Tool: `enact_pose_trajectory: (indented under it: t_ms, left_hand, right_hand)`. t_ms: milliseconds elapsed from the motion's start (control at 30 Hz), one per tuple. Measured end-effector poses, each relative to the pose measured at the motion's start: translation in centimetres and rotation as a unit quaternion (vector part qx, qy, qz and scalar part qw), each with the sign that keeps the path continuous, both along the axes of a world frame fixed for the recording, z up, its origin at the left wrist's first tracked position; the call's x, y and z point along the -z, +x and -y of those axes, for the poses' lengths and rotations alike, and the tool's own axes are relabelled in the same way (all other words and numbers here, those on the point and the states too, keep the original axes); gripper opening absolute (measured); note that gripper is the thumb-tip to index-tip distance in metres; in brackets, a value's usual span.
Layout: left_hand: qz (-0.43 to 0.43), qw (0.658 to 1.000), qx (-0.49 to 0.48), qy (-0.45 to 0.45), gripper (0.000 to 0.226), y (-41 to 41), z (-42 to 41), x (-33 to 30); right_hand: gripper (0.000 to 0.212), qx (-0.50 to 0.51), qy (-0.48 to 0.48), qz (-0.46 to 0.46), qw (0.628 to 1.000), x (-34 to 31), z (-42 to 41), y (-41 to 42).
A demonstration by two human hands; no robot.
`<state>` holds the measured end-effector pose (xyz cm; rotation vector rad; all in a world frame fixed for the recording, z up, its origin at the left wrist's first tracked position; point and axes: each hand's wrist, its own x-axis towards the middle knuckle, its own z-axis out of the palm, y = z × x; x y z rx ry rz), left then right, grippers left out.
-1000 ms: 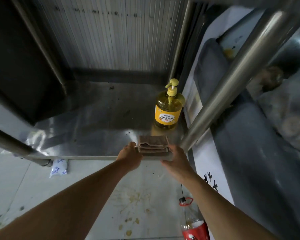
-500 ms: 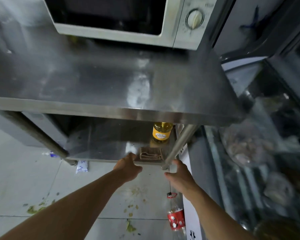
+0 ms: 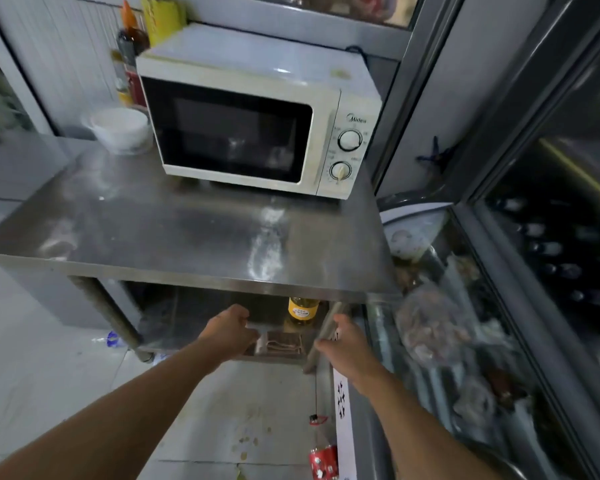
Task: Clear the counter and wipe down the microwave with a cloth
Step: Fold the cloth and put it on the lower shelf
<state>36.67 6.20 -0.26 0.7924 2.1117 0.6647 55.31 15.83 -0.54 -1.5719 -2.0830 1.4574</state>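
Note:
A white microwave (image 3: 257, 123) stands at the back right of a steel counter (image 3: 174, 230). On the lower shelf (image 3: 194, 327) lies a folded brown cloth (image 3: 284, 342) in front of a yellow soap bottle (image 3: 302, 310). My left hand (image 3: 231, 332) hovers just left of the cloth with loosely curled fingers, holding nothing. My right hand (image 3: 343, 341) hangs to the right of the cloth, beside the counter's front right leg (image 3: 321, 336), also holding nothing. Neither hand touches the cloth.
A white bowl (image 3: 118, 128) sits on the counter left of the microwave, with bottles and a yellow packet (image 3: 161, 17) behind. A glass-topped freezer (image 3: 465, 323) stands to the right. A red-labelled plastic bottle (image 3: 323, 460) rests on the tiled floor.
The view has risen from under the counter to above it, bringing the microwave and counter top into sight. Both hands have let go of the cloth and drawn back from it.

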Motion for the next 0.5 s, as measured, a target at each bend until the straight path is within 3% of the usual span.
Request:
enact_pose_trajectory:
  t_ms: [233,333,500]
  left_hand:
    - [0.03,0.998,-0.041,0.046,0.034,0.8,-0.3,-7.2]
    - [0.02,0.997,-0.046,0.058,0.042,1.2,-1.0,-10.5]
    - [-0.01,0.994,-0.03,0.105,0.05,2.5,-2.5,-16.2]
  right_hand:
    - [0.038,0.023,0.023,-0.022,0.999,-7.1,-0.9,1.2]
    - [0.047,0.024,0.043,-0.024,0.998,-10.1,-1.7,2.0]
    - [0.042,0.02,0.075,-0.05,0.996,-14.4,-3.1,3.5]
